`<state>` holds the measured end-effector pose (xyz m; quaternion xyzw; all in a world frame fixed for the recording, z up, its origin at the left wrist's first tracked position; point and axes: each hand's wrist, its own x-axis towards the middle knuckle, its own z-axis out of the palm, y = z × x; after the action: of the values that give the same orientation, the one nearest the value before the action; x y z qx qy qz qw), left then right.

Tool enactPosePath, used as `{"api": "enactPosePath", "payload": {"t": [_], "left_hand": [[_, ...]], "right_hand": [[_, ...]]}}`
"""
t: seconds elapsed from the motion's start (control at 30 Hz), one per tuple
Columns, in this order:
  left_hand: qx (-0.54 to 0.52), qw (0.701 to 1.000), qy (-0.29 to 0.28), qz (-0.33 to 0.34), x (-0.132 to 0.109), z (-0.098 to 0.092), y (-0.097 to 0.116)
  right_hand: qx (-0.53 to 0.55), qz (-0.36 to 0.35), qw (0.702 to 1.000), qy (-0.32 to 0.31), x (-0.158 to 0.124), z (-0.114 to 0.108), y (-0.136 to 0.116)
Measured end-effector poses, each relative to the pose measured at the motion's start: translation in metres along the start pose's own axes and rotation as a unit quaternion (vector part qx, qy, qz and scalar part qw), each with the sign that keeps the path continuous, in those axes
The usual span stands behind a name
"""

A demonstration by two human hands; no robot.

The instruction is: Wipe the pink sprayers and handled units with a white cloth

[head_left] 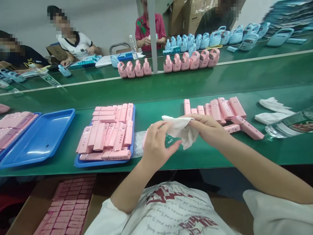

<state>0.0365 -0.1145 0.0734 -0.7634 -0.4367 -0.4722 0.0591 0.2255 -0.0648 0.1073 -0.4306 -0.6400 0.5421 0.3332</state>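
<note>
My left hand is curled round a small pink part, mostly hidden behind the fingers. My right hand pinches a white cloth and presses it against what the left hand holds. Both hands hover over the green table, just right of a blue tray heaped with several pink rectangular cases. More pink cases lie loose on the table behind my right hand.
An empty blue tray lies at left, another with pink cases at the far left. White cloths and a plastic bottle lie at right. A box of pink cases sits below the table. Other people sit across.
</note>
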Motion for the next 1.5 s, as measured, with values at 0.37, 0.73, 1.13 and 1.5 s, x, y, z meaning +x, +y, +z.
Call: {"api": "enactPosePath", "payload": {"t": [0.37, 0.73, 1.13, 1.5], "left_hand": [[-0.268, 0.940, -0.104, -0.182, 0.048, -0.016, -0.006], [-0.420, 0.865, -0.059, -0.269, 0.077, -0.015, -0.023], [-0.291, 0.920, -0.076, -0.250, 0.081, -0.003, -0.027], [-0.148, 0.980, -0.129, -0.041, 0.067, -0.024, 0.000]], "right_hand": [[-0.311, -0.054, 0.949, 0.001, -0.012, -0.026, -0.024], [-0.274, -0.007, 0.961, 0.037, -0.010, -0.044, -0.025], [-0.178, -0.002, 0.982, 0.055, -0.016, -0.089, -0.012], [-0.342, -0.090, 0.917, 0.185, -0.062, -0.100, -0.018]]}}
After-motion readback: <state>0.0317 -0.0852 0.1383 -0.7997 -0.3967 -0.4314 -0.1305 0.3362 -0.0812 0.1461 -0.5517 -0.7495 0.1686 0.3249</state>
